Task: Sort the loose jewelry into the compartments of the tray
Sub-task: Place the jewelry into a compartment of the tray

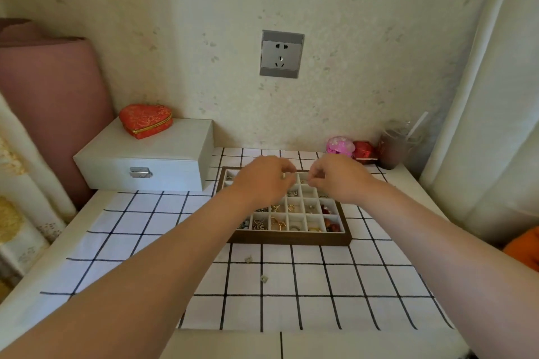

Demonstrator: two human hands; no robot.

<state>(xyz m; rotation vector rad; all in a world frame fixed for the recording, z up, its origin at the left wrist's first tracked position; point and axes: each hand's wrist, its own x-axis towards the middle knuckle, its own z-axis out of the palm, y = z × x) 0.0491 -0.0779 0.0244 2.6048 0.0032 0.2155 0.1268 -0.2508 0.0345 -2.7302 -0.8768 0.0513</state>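
A dark wooden tray (291, 239) with white compartments lies on the checked cloth. Its near cells hold rings, earrings and red beads. My left hand (264, 179) and my right hand (339, 176) hover over the tray's far half, fingertips pinched and facing each other a little apart. Whether a small piece is held between the fingers cannot be told. The left hand hides the tray's far left cells. Two small loose pieces lie on the cloth in front of the tray, one (248, 259) nearer it and one (264, 279) closer to me.
A pale jewelry box (163, 160) with a metal clasp stands at the back left, a red heart-shaped case (145, 120) on top. At the back right sit a pink pouch (339, 145), a red pouch (363, 151) and a dark cup (392, 148). A wall socket (281, 54) is above.
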